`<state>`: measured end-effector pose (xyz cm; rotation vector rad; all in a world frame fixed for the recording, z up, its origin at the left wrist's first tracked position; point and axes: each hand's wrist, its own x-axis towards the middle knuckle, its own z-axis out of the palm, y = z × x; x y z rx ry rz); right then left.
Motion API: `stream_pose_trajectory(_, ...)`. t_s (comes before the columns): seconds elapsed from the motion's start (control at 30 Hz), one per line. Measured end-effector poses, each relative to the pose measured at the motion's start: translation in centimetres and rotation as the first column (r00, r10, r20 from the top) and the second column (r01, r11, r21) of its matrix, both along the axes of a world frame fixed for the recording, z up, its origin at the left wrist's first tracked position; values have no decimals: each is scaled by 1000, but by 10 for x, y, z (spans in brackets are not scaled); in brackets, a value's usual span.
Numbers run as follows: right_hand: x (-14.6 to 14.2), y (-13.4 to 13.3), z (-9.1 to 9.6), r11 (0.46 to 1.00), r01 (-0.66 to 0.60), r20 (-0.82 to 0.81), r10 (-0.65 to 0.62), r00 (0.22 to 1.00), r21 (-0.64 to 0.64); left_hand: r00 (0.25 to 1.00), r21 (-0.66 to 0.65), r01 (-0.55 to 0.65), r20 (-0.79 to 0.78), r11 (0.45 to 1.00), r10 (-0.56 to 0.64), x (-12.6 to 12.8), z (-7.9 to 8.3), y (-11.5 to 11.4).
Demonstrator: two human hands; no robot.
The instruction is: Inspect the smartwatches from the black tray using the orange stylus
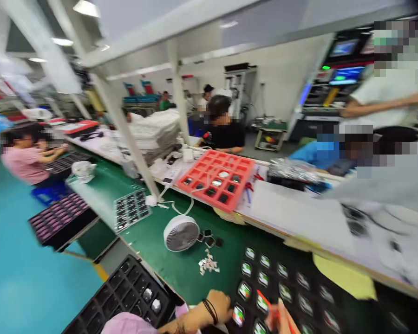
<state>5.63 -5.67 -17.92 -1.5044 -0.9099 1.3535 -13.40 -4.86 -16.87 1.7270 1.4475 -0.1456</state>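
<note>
My left hand, with dark bands at the wrist, is at the left edge of a black tray. Its fingers are mostly hidden behind the back of the hand. Several small square watch-like devices with lit, green-and-white faces sit in the tray, one right beside that hand. Over the tray's near part, my right hand is closed on a slim red pointed tool, blurred, its exact kind unclear. The tool's tip lies by one lit device.
A white fan, small white scraps and dark square pieces lie on the green bench. Another black tray is at my left. A red compartment tray stands on the raised shelf; co-workers sit beyond.
</note>
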Motion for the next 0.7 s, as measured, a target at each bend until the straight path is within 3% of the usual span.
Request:
stream_pose_trajectory(0.07,16,3,-7,993,121,6,-121,993,-12,995,17,53,-82,998,-51,13,-3,15)
stream_pose_trajectory(0.13,30,16,-11,986,162,14,-163,987,29,988,76,98,-126,992,-88,22,-6,43)
stream_pose_trajectory(0.2,42,37,-16,987,124,119,-136,984,100,984,142,134,-139,981,-114,32,-10,79)
stream_pose_trajectory(0.27,49,63,-25,987,-4,338,-53,940,163,981,204,147,-156,968,-116,47,-16,113)
stream_pose_trajectory(0.37,51,103,-45,989,-22,443,-45,895,145,972,249,132,-224,959,-75,69,-30,152)
stream_pose_trajectory(0.53,35,152,-79,997,-71,568,41,822,30,948,238,142,-313,961,-62,84,-51,184)
stream_pose_trajectory(0.7,26,177,-95,996,-73,642,91,761,-54,934,195,187,-338,963,-113,77,-57,198)
